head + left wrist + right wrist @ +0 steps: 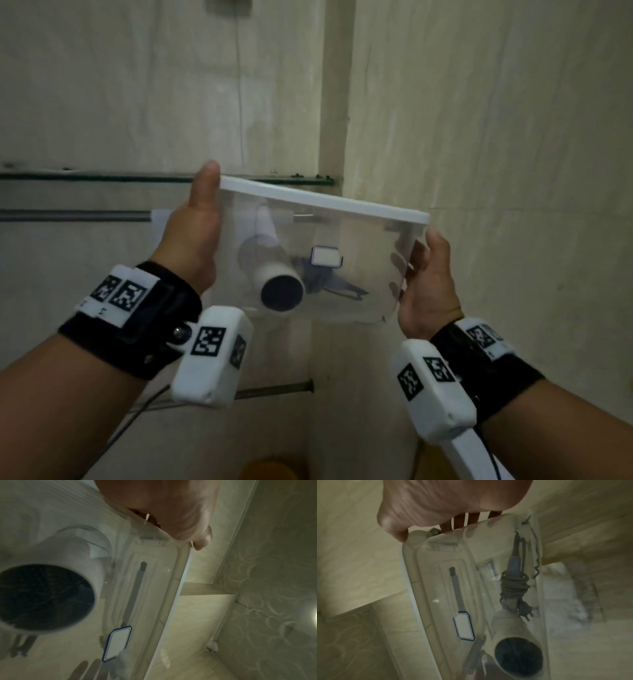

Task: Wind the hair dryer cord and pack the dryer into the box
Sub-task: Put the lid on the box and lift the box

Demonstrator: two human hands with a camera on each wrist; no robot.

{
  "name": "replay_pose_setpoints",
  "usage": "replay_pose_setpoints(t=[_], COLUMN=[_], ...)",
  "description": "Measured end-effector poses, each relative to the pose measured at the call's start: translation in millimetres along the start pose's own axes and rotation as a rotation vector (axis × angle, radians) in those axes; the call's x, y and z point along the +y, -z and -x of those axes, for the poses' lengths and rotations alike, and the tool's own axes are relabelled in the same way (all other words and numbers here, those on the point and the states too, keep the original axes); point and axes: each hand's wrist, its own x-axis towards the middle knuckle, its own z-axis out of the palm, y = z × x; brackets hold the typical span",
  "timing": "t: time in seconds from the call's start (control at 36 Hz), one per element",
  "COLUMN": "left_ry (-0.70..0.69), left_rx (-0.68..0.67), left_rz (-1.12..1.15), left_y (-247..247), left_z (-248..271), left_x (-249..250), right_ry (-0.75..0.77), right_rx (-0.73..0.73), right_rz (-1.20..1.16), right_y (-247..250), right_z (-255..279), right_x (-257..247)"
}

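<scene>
I hold a clear plastic box (359,267) with a white lid (325,198) up in the air, tilted down to the right. Inside lies the white hair dryer (274,277), its dark round end facing me (46,597) (518,654). Its grey cord (513,584) is wound round the handle, the plug lying beside it. My left hand (195,233) grips the box's left end, thumb up at the lid's edge. My right hand (428,284) grips the right end, fingers behind the wall. A blue-bordered white label (325,256) is stuck on the box.
Pale tiled walls meet in a corner behind the box. A glass shelf (102,177) runs along the left wall at lid height, with a metal rail (68,216) below it. Another bar (274,390) sits lower. Something yellow (270,469) lies at the bottom edge.
</scene>
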Motion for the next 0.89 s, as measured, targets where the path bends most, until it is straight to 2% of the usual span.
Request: replay_pose_setpoints(t=[0.19, 0.33, 0.44, 0.58, 0.75, 0.89], left_ry=[-0.259, -0.316, -0.309, -0.214, -0.111, -0.078], left_rx=[-0.044, -0.106, -0.203, -0.303, -0.365, -0.344], left_rz=[-0.111, -0.106, -0.121, -0.046, -0.036, -0.046], left_y=[12, 24, 28, 35, 39, 39], left_z=[-28, -65, -93, -126, -157, -180], left_x=[63, 95, 110, 120, 118, 105], right_ry=[0.201, 0.308, 0.326, 0.304, 0.290, 0.284], right_rx=[-0.246, -0.345, -0.403, -0.444, -0.455, -0.448], right_rz=[-0.051, 0.013, 0.039, 0.051, 0.069, 0.123], right_y=[-64, -104, -131, -156, -175, -181], right_z=[-14, -42, -62, -87, -117, -144], right_x=[-31, -47, -59, -69, -63, -52])
